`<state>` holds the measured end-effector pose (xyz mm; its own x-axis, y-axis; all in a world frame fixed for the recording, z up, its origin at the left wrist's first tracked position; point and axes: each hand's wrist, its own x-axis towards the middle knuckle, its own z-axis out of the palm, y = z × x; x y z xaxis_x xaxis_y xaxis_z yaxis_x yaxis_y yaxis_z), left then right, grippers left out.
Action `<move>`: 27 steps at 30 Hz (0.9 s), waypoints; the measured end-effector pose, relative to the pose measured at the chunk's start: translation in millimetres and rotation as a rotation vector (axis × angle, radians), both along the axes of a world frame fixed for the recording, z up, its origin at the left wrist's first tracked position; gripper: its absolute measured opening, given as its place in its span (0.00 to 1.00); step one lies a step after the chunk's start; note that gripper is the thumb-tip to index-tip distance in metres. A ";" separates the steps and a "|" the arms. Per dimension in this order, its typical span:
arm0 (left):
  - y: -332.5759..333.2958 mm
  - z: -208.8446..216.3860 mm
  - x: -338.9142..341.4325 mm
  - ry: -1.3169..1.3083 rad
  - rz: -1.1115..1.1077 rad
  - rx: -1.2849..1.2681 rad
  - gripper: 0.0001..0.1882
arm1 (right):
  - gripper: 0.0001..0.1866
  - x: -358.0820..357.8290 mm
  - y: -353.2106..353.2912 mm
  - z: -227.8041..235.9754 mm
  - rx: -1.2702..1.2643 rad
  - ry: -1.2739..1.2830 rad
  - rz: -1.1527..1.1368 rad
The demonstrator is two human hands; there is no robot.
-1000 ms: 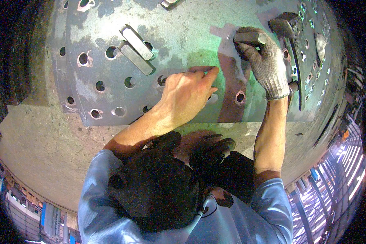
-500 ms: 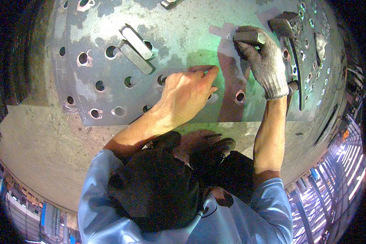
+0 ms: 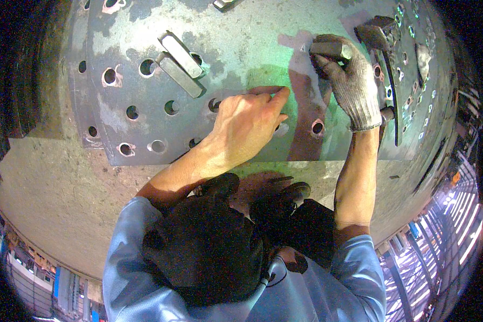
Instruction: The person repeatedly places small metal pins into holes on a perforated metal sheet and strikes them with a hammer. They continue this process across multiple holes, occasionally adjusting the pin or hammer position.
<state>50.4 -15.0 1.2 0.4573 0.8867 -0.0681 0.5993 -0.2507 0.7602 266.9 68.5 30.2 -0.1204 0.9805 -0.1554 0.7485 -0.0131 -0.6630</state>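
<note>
Short metal bar (image 3: 330,50), in the gloved right hand (image 3: 354,83) over the right-hand part of a drilled steel plate (image 3: 241,48): the fingers are clamped around it, covering much of its length, and whether its underside touches the plate cannot be told. The bare left hand (image 3: 248,121) is well apart, low over the plate with fingers drawn together toward the right; its palm side is hidden, so whether it grips anything cannot be told. A wide stretch of plate separates the gloved hand from two similar loose bars (image 3: 180,77) lying side by side at the left, partly over a hole. To the right there is less room: a hammer (image 3: 374,33) lies near the glove, its handle running toward the plate's near edge. Another metal piece (image 3: 224,4) is cut off at the top. Beyond the near edge, concrete floor (image 3: 118,198) shows around the person's dark cap (image 3: 204,252), which hides part of it.
</note>
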 end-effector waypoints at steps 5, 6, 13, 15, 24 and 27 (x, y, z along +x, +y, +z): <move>-0.4 -0.8 -0.2 0.010 -0.003 0.004 0.23 | 0.13 -3.8 -0.9 5.3 -0.044 0.024 -0.018; -0.3 -0.5 -0.2 0.009 -0.002 -0.001 0.24 | 0.13 -4.6 -1.4 6.0 -0.046 0.020 -0.029; -1.2 -4.1 1.0 0.000 0.000 0.006 0.23 | 0.13 -1.3 -3.9 1.1 -0.009 0.008 0.019; 0.7 -1.0 0.2 0.011 -0.011 -0.009 0.23 | 0.13 -0.3 -3.9 -1.0 -0.044 0.027 -0.029; -0.4 -1.5 -0.1 -0.005 -0.010 -0.012 0.23 | 0.12 2.1 -2.0 -3.3 0.032 0.019 0.060; -0.3 -0.2 0.0 0.001 -0.010 -0.013 0.23 | 0.12 0.0 -2.3 0.6 -0.001 -0.004 0.051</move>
